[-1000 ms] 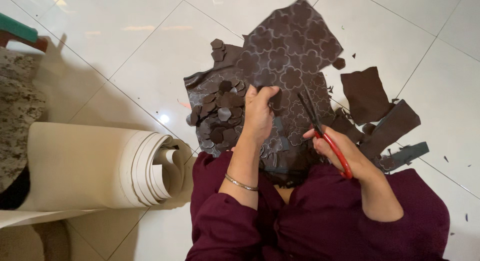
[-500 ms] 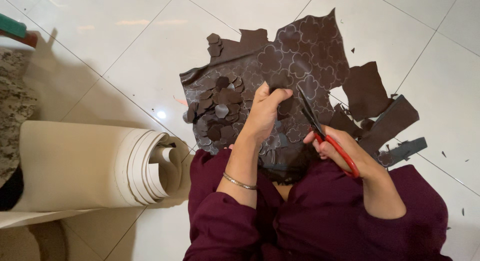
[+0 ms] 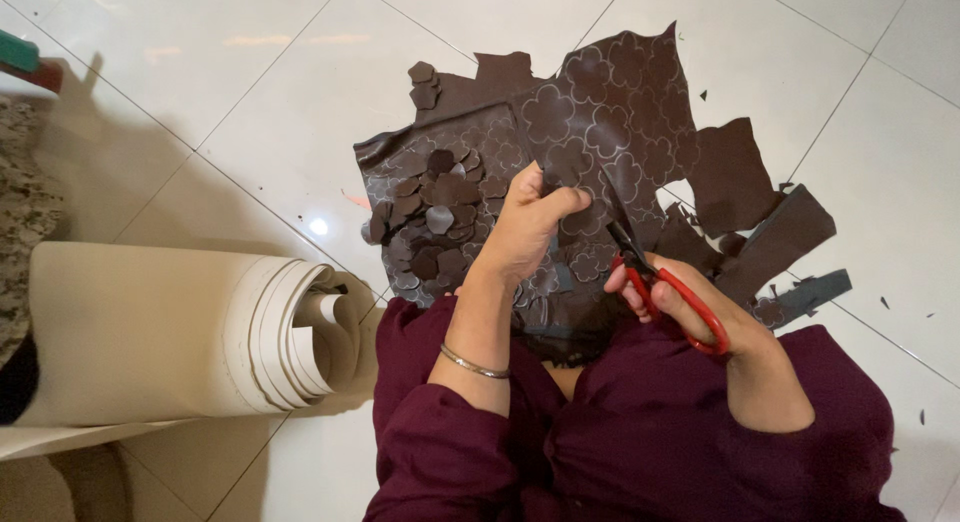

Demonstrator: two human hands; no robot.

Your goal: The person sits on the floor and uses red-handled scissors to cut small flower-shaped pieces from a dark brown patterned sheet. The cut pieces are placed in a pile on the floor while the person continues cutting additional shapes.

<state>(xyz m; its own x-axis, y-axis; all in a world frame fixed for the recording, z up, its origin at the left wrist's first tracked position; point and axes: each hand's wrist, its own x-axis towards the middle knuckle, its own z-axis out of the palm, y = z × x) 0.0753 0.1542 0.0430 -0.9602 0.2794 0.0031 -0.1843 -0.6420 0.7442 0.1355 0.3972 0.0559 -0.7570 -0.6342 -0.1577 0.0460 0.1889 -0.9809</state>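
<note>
Left hand (image 3: 530, 222) pinching the brown patterned sheet (image 3: 600, 132), thumb and fingers closed on a fold near its middle, thin metal bangle (image 3: 475, 362) around the wrist. Right hand (image 3: 680, 297) wrapped around the red handles of the scissors (image 3: 650, 272), fingers through the loops, dark blades pointing up and left into the same sheet, just right of the left hand's pinch; whether the blades are parted or shut too small to tell. Sheet spread flat on the white tiled floor (image 3: 250, 102), dark brown with pale outlined flower shapes, its near edge lying over the lap in the maroon garment (image 3: 650, 432). On the sheet's left part, a heap of small cut-out brown pieces (image 3: 430, 212), touching and overlapping, a few more at its upper left corner (image 3: 423, 82). Right of the sheet, larger plain brown offcuts (image 3: 770, 237), some overlapping its edge, plus one greyish strip (image 3: 810, 292) lower down beside the right forearm. Tiny dark snippets scattered on the tiles further right of the sheet. Well to the left of the sheet, a thick cream roll of material (image 3: 180, 332) lying on its side, open spiral end facing the lap. Beyond the roll, at the far left edge, a speckled stone-like surface (image 3: 20, 212).
</note>
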